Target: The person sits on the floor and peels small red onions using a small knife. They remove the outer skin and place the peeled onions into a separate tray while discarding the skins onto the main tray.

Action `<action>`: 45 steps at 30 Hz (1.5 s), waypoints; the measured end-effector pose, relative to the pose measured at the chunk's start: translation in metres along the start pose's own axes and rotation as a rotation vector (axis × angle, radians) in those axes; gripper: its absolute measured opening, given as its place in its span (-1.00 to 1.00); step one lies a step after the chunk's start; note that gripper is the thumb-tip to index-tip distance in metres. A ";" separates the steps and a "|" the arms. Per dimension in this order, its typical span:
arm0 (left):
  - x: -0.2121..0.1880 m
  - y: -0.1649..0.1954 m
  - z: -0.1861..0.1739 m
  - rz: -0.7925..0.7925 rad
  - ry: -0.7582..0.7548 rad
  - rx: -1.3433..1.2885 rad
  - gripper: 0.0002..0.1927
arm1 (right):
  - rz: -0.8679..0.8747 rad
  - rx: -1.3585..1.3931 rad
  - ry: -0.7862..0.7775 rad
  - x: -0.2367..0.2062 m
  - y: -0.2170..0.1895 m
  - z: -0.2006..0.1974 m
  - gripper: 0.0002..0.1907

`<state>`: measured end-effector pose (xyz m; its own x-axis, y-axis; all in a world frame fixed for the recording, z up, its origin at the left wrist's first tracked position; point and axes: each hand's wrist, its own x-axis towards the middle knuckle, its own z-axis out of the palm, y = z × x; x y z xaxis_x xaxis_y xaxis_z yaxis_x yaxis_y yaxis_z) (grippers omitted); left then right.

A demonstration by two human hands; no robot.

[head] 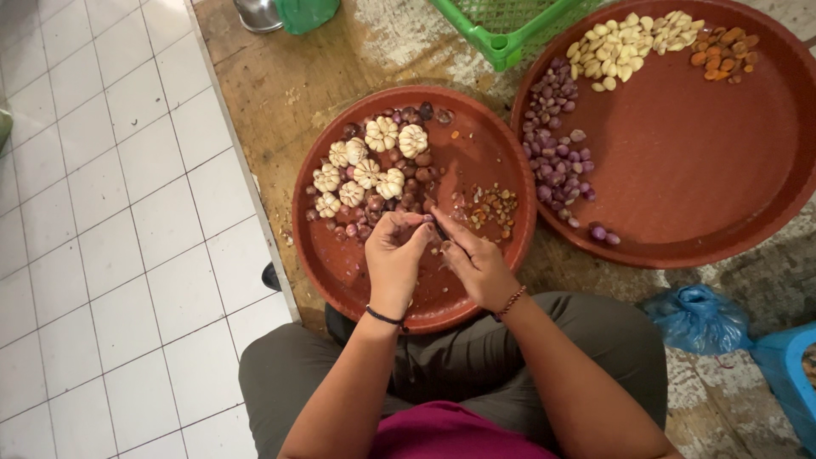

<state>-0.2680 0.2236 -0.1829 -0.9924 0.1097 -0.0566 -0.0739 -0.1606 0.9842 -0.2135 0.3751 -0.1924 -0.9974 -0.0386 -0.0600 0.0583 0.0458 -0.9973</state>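
Observation:
My left hand [393, 255] pinches a small purple shallot [428, 218] over the near red round tray [340, 263]. My right hand [476, 262] grips a small knife [440, 229] whose tip meets that shallot. On this tray lie several whole garlic bulbs [367, 166], a heap of unpeeled shallots [408, 189] and a small pile of orange-brown bits [491, 206]. Both wrists wear bead or cord bracelets.
A larger red tray [705, 170] at right holds peeled shallots [554, 144], peeled garlic cloves [629, 42] and orange pieces [722, 53]. A green plastic crate [510, 30] stands behind. A blue plastic bag [699, 316] lies at right. White floor tiles [102, 212] cover the left.

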 end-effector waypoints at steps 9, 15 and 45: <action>-0.001 0.002 0.000 -0.034 0.009 -0.032 -0.93 | -0.018 0.083 0.014 -0.001 0.010 0.002 -0.47; 0.002 0.006 -0.001 -0.071 0.012 -0.029 -0.95 | 0.049 0.188 -0.017 -0.001 0.010 0.001 -0.46; 0.003 -0.012 0.008 -0.034 -0.001 0.003 -0.93 | -0.025 0.135 -0.017 -0.002 0.014 -0.009 -0.42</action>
<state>-0.2690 0.2338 -0.1933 -0.9892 0.1164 -0.0896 -0.1071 -0.1543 0.9822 -0.2113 0.3853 -0.2057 -0.9979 -0.0550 -0.0343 0.0392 -0.0901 -0.9952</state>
